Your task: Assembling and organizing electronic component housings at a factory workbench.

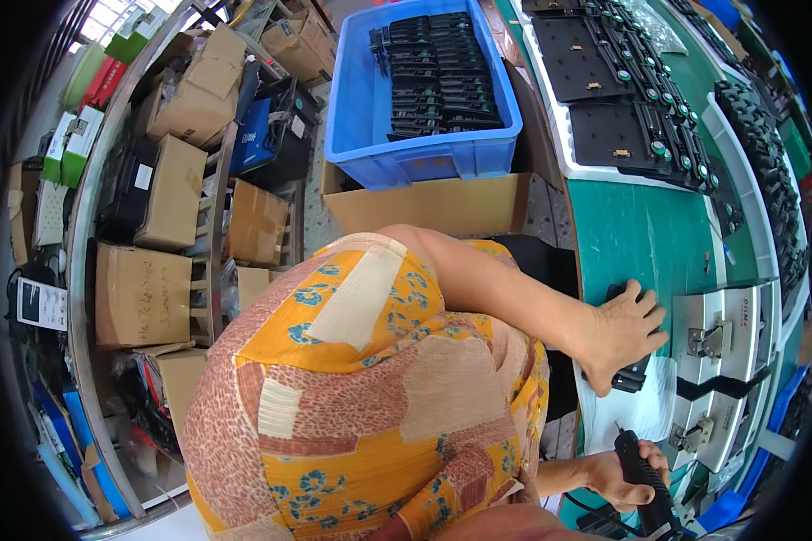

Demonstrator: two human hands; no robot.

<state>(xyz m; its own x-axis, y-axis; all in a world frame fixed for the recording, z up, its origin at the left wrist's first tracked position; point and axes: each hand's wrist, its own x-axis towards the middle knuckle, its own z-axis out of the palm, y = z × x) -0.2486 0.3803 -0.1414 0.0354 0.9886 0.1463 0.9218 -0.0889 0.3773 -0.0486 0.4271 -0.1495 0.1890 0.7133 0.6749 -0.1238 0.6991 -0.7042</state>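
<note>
My left hand lies with spread fingers over a black part on the green bench, largely hiding it. White paper lies beside that part. Nearer the bottom edge, my right hand is wrapped round a black electric screwdriver. Its thin bit rises over the white paper, apart from the black part. Just right of both hands stand two silver metal boxes with latches on their sides.
Black flat assemblies with green-tipped pieces fill a white foam tray on the green bench. A blue crate of black parts sits on a cardboard box. Cartons crowd the left shelf. More black parts line the far right.
</note>
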